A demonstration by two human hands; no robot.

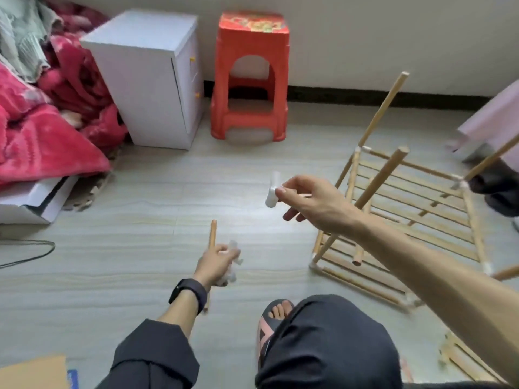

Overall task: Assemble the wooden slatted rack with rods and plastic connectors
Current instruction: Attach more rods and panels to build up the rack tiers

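A red blanket (42, 130) is heaped at the far left, with a white cabinet (146, 80) and a red stool (250, 80) by the wall. Low in the middle, the left hand (216, 265) grips a wooden rod (213, 233) together with several clear connectors (233, 245). Just right and higher, the right hand (311, 203) pinches a white connector (272, 192) between thumb and forefinger. The partly built slatted rack (438, 220) lies tilted on the floor at the right, rods sticking up from its corners.
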